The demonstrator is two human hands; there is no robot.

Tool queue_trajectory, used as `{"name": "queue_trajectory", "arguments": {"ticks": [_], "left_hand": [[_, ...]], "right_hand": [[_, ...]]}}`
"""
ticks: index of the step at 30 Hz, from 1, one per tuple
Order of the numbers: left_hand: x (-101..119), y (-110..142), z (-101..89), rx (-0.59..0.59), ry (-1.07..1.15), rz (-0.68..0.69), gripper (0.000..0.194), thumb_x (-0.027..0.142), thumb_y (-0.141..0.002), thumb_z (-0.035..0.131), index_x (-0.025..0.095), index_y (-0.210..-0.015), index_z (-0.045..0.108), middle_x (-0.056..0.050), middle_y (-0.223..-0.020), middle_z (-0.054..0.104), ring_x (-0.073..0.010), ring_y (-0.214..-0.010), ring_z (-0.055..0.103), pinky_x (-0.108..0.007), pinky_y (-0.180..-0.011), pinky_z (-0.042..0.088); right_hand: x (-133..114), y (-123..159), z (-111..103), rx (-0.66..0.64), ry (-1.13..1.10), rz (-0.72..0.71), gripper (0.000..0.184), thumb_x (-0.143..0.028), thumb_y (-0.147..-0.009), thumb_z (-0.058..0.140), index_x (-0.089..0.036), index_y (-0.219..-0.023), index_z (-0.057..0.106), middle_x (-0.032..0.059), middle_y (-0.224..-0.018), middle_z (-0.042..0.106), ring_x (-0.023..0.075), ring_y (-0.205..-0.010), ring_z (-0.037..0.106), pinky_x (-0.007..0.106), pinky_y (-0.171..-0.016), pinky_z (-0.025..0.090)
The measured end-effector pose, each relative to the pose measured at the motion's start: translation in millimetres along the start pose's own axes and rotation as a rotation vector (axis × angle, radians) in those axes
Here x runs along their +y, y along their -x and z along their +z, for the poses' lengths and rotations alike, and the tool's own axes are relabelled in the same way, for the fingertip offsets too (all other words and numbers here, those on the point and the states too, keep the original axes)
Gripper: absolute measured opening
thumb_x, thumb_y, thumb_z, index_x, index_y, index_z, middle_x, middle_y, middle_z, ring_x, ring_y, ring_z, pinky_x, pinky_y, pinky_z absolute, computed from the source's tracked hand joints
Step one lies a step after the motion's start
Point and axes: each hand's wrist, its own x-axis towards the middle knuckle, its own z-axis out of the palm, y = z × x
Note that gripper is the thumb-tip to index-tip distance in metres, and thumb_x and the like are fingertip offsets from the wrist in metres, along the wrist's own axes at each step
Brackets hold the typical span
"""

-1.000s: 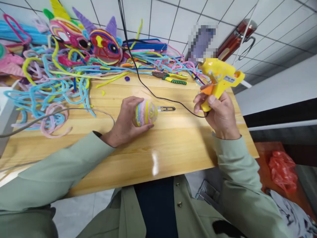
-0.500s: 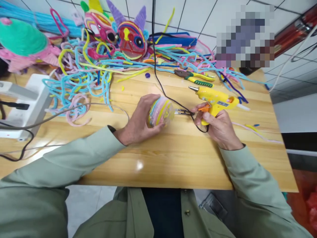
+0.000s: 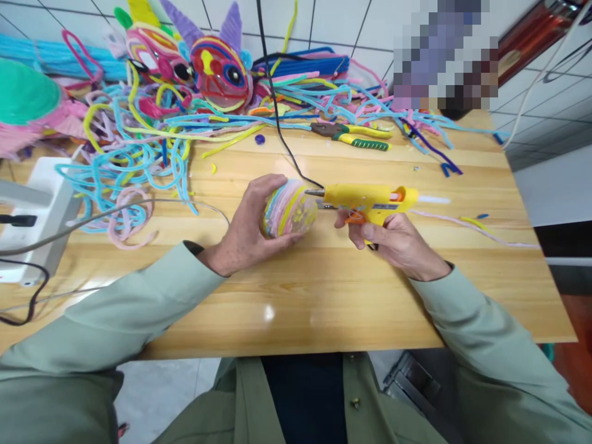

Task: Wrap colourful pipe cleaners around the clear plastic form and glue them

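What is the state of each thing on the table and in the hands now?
Pipe-cleaner ball: on the table, gripped by the left hand.
Glue gun: held level in the right hand, nozzle at the ball.
Pliers: lying flat, untouched.
Loose pipe cleaners: tangled heap.

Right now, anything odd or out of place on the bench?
Nothing damaged or spilled. Loose pipe cleaners sprawl in a tangle across the table, and the glue gun cord trails through them. Small snips lie scattered.

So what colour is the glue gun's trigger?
Orange, on the yellow glue gun in the right hand; head view.
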Motion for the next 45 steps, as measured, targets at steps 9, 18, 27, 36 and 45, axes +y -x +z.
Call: {"name": "queue_trajectory", "arguments": {"ticks": [9, 18, 27, 36, 45], "left_hand": [[3, -2, -1.8, 0.001, 0.042, -0.007, 0.092, 0.077, -0.093, 0.082, 0.036, -0.166, 0.041, -0.016, -0.160, 0.056, -0.0411, -0.153, 0.057, -0.069, -0.130, 0.051], [-2, 0, 1.8, -0.022, 0.034, 0.020, 0.104, 0.076, -0.087, 0.089, 0.036, -0.168, 0.037, -0.016, -0.163, 0.055, -0.0416, -0.156, 0.055, -0.067, -0.133, 0.048], [1, 4, 4.5, 0.026, 0.132, -0.058, 0.095, 0.068, -0.091, 0.089, 0.038, -0.166, 0.037, -0.014, -0.162, 0.054, -0.0386, -0.155, 0.057, -0.063, -0.131, 0.052], [2, -1, 0.9, 0.019, 0.038, -0.005, 0.088, 0.064, -0.095, 0.086, 0.039, -0.165, 0.039, -0.014, -0.158, 0.057, -0.0400, -0.154, 0.056, -0.068, -0.130, 0.050], [0, 1, 0.2, 0.011, 0.006, -0.021, 0.089, 0.067, -0.094, 0.085, 0.036, -0.165, 0.040, -0.014, -0.158, 0.058, -0.0384, -0.151, 0.058, -0.067, -0.128, 0.054]], "right_hand": [[-4, 11, 1, -0.044, 0.083, 0.083, 0.036, -0.062, -0.092, 0.089, -0.027, -0.095, 0.081, -0.0001, -0.064, 0.062, 0.0283, -0.101, 0.078, 0.034, -0.070, 0.060], [6, 16, -6, -0.040, 0.080, 0.098, 0.038, -0.064, -0.090, 0.090, -0.027, -0.090, 0.080, 0.0011, -0.071, 0.067, 0.0224, -0.079, 0.069, 0.034, -0.066, 0.058], [-2, 17, -2, -0.022, 0.085, 0.108, 0.038, -0.060, -0.089, 0.092, -0.027, -0.105, 0.083, 0.0034, -0.089, 0.078, 0.0191, -0.077, 0.067, 0.031, -0.062, 0.055], [-5, 14, -2, -0.054, 0.151, 0.076, 0.046, -0.064, -0.093, 0.087, -0.023, -0.076, 0.074, 0.0032, -0.074, 0.068, 0.0232, -0.092, 0.074, 0.029, -0.065, 0.057], [-4, 14, -5, -0.071, 0.199, 0.055, 0.052, -0.061, -0.098, 0.082, -0.021, -0.067, 0.070, 0.0088, -0.098, 0.077, 0.0204, -0.091, 0.071, 0.031, -0.071, 0.059]]}}
